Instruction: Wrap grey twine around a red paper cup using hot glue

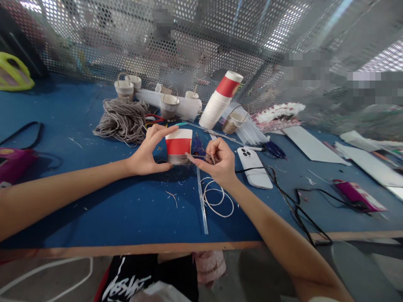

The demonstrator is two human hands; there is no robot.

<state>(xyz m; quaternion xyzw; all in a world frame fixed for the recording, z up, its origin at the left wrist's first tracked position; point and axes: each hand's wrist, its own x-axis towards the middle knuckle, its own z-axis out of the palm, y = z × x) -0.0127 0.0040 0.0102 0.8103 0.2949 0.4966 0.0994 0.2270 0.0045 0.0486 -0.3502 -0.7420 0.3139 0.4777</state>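
Note:
A red and white paper cup [179, 144] is held above the blue table, with grey cord [178, 159] wound round its lower end. My left hand [150, 152] grips the cup, thumb at the wound end and fingers at the white end. On the other side, my right hand [220, 161] pinches the loose length of cord, its thumb close to the wound part. Below my right hand lie a clear glue stick [202, 209] and a loop of thin white cord [217, 203]. Behind the cup is a dark blue tool, partly hidden.
At the back stand a leaning stack of paper cups [217, 105], several small cord-wrapped baskets [169, 105] and a heap of grey cord [121, 119]. On the right lie a white phone [254, 167], black cables [283, 193] and white boards [315, 144].

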